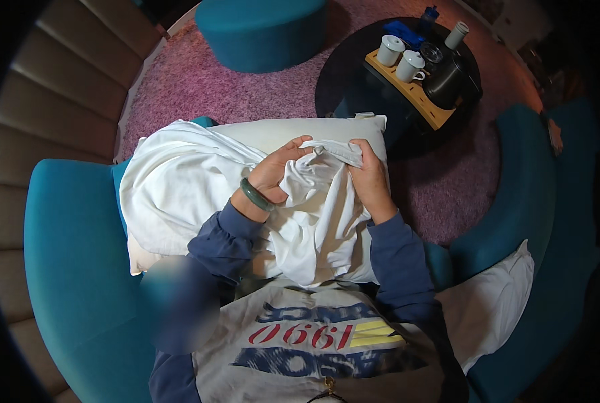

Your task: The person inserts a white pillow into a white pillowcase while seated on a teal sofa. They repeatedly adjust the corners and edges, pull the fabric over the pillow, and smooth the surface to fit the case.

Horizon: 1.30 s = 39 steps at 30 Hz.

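Note:
A crumpled white cloth (186,178) with a hemmed edge lies in folds over a white pillow (246,129) in front of my body. My left hand (276,171), below a dark green bangle (255,194), is closed around a bunched part of it. With the thumb on top, my right hand (368,173) pinches the hem a little to the right, so a short length of edge is stretched between both hands. Loose folds hang from there toward my lap. The cloth hides some of the left fingers, and whether it is a pillowcase I cannot tell.
Beyond the pillow, to the right, a round black table (337,74) bears a wooden tray (417,101) with two lidded white cups and a dark kettle (449,80). A teal stool (263,33) stands on the purple carpet (172,94). Another white pillow (491,302) lies at my right.

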Each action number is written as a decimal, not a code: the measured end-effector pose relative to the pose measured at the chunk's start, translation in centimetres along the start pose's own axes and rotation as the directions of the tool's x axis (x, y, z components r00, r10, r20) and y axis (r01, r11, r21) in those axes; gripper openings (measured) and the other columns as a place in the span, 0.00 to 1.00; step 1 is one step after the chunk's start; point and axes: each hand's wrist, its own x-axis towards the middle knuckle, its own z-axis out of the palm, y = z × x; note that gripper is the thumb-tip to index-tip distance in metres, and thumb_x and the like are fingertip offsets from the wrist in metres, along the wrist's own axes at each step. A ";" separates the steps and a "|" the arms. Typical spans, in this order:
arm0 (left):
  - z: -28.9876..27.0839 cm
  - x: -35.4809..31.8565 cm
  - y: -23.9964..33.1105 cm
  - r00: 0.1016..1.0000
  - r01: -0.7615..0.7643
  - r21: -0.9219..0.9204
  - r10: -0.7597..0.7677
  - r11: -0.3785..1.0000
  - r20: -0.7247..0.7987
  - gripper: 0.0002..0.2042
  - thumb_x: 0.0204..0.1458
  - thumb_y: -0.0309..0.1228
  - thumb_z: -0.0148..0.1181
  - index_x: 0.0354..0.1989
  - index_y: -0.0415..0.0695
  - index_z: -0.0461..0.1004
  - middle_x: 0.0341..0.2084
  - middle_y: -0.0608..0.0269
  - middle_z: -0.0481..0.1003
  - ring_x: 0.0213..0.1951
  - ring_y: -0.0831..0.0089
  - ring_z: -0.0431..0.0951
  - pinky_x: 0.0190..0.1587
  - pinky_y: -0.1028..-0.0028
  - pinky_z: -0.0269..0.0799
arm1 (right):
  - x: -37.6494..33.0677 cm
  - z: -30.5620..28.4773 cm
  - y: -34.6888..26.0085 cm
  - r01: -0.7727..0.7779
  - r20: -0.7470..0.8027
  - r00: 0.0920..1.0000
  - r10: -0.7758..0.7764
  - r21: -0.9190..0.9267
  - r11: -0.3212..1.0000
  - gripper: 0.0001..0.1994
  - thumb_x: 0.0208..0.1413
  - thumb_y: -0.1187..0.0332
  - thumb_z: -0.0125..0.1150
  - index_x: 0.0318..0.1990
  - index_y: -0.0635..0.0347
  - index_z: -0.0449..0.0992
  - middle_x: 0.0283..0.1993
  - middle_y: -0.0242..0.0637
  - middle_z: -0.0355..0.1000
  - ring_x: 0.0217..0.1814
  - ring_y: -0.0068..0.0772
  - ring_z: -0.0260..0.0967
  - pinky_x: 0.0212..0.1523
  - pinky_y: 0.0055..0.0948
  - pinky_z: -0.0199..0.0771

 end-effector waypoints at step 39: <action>4.5 0.3 -1.3 0.647 -0.455 0.539 0.152 -0.709 0.747 0.17 0.41 0.25 0.70 0.43 0.54 0.83 0.58 0.53 0.70 0.62 0.50 0.65 0.61 0.56 0.62 | -0.8 -2.5 3.1 -0.397 0.233 0.918 0.322 0.513 0.761 0.19 0.60 0.78 0.51 0.59 0.68 0.71 0.54 0.40 0.74 0.55 0.28 0.70 0.58 0.25 0.69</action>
